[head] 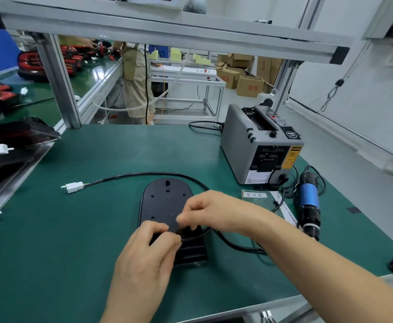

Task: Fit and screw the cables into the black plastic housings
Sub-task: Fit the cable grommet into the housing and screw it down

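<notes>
The left hand is curled round the near end of the black plastic housing, and the right hand pinches the cable right where it meets that end (the fingertips hide the joint itself). The housing lies flat towards the front edge of the bench. The cable loops behind it to a white connector at the left. A grey tape dispenser and a blue screwdriver sit by the right edge
</notes>
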### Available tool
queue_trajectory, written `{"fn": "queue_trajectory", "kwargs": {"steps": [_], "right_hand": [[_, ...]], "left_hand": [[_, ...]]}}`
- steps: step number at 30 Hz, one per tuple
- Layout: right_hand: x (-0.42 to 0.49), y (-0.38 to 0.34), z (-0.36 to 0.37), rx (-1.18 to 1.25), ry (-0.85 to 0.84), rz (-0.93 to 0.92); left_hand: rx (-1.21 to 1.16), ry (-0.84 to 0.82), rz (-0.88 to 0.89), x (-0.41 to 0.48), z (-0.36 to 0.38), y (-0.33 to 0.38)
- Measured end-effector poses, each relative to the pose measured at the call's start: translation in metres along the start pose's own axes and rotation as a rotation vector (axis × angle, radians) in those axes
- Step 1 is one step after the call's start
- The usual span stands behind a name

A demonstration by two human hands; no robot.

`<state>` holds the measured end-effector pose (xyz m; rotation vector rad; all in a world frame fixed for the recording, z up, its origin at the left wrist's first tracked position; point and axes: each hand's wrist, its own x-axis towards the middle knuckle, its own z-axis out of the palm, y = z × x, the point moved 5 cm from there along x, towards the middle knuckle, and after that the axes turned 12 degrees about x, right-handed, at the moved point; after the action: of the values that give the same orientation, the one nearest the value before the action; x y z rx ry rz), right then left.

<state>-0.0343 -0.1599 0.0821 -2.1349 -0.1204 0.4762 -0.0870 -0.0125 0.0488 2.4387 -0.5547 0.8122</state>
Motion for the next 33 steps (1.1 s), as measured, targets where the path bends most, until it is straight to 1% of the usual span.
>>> {"fn": "queue_trajectory", "kwargs": {"steps": [1, 3, 5, 6, 8, 9, 11, 13, 15, 18, 22, 25, 27, 29, 30, 32, 33], "right_hand": [[-0.004, 0.001, -0.011, 0.028, 0.093, -0.015], [-0.016, 0.009, -0.044, 0.056, 0.345, -0.034], [-0.034, 0.025, -0.085, -0.061, 0.580, 0.017], [-0.043, 0.037, -0.104, -0.177, 0.651, 0.092], [-0.056, 0.071, -0.141, -0.397, 0.717, 0.327], [-0.062, 0.088, -0.157, -0.453, 0.741, 0.449], [-0.070, 0.120, -0.180, -0.464, 0.773, 0.630], [-0.074, 0.144, -0.191, -0.391, 0.771, 0.714], [-0.073, 0.164, -0.194, -0.186, 0.768, 0.726], [-0.070, 0.184, -0.189, 0.238, 0.734, 0.698], [-0.077, 0.196, -0.189, 0.568, 0.733, 0.661], [-0.088, 0.205, -0.187, 0.756, 0.751, 0.600], [-0.093, 0.204, -0.182, 0.943, 0.762, 0.506], [-0.098, 0.195, -0.176, 1.177, 0.804, 0.350], [-0.099, 0.186, -0.173, 1.300, 0.796, 0.254], [-0.098, 0.160, -0.166, 1.548, 0.704, 0.032], [-0.097, 0.145, -0.162, 1.627, 0.678, -0.081]], "left_hand": [[-0.003, 0.000, 0.000, 0.000, 0.000, 0.000], [-0.003, 0.000, 0.000, 0.000, 0.001, -0.001], [-0.003, 0.002, -0.004, -0.001, 0.001, -0.001], [-0.002, 0.002, -0.005, -0.001, 0.001, -0.001], [-0.002, 0.001, -0.006, -0.001, 0.001, -0.001], [-0.002, 0.000, -0.005, -0.001, 0.000, -0.001], [-0.001, 0.001, -0.007, -0.001, 0.000, 0.000], [0.000, -0.003, -0.015, 0.000, 0.000, 0.000], [0.010, 0.002, -0.018, 0.000, 0.000, 0.000], [0.022, 0.008, -0.023, 0.000, 0.000, 0.001], [0.009, -0.010, -0.022, -0.001, -0.001, 0.001], [0.006, -0.029, -0.033, -0.001, 0.000, 0.000], [-0.003, -0.034, -0.032, -0.001, 0.000, 0.000], [-0.011, -0.022, -0.025, -0.001, 0.000, 0.001], [-0.013, -0.015, -0.024, -0.001, -0.001, 0.001], [-0.014, -0.004, -0.025, 0.000, -0.001, 0.001], [-0.014, -0.001, -0.026, 0.000, -0.002, 0.001]]}}
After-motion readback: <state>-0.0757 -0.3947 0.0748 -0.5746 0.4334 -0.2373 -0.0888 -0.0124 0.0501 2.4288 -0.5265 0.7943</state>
